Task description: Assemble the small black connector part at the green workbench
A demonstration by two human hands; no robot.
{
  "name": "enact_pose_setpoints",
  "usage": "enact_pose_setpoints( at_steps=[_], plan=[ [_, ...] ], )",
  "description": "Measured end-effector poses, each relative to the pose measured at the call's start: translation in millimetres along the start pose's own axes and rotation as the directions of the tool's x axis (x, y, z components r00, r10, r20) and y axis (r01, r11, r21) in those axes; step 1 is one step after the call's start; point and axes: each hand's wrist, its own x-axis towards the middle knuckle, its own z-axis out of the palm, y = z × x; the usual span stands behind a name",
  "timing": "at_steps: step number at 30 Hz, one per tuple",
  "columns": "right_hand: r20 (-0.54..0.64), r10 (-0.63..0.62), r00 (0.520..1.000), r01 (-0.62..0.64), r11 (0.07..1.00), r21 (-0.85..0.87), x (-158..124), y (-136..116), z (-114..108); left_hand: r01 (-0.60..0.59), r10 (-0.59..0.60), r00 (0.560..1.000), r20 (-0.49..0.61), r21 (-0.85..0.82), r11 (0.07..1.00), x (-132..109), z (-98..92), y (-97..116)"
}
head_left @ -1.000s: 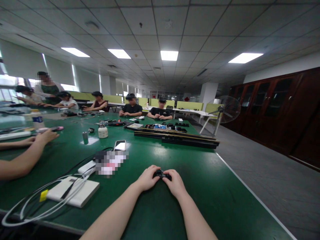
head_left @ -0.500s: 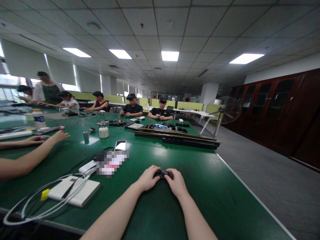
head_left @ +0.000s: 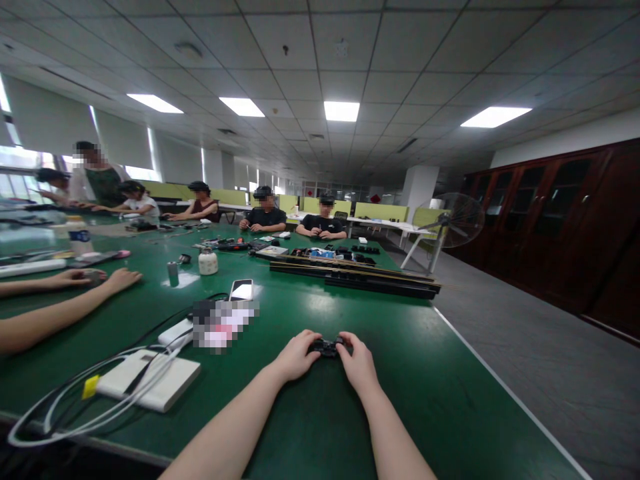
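A small black object with a detailed, uneven top (head_left: 327, 347) is held low over the green table (head_left: 320, 420), between my two hands. Its exact kind is too small to make out. My left hand (head_left: 299, 357) grips its left end with thumb and fingers. At the other end, my right hand (head_left: 357, 360) has thumb and fingertips closed on the right side of it. Both forearms reach in from the bottom of the view.
Left of my hands lie a white flat box (head_left: 150, 380) with looped white cables, a power strip (head_left: 175, 333) and a phone (head_left: 242, 290). Long black rails (head_left: 380, 285) lie ahead. A co-worker's hands (head_left: 123, 280) are at far left; a floor fan (head_left: 443, 223) stands beyond.
My right hand has shifted slightly right, and its fingers have moved on the black object, so more of the object shows. The co-worker's hand at left has lowered toward the table.
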Motion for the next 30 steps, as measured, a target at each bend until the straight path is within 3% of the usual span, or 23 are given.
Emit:
enact_pose_setpoints(
  at_steps=[18,30],
  plan=[
    [-0.115,0.046,0.992,-0.043,0.999,0.034,3.9,2.5,-2.7,0.015,-0.015,1.000,0.011,0.014,1.000,0.1,-2.5,4.1],
    [-0.252,0.004,0.968,0.032,0.990,0.135,6.0,6.5,-1.5,0.045,-0.045,0.999,0.017,-0.014,0.999,2.0,0.8,-0.9]
  ],
)
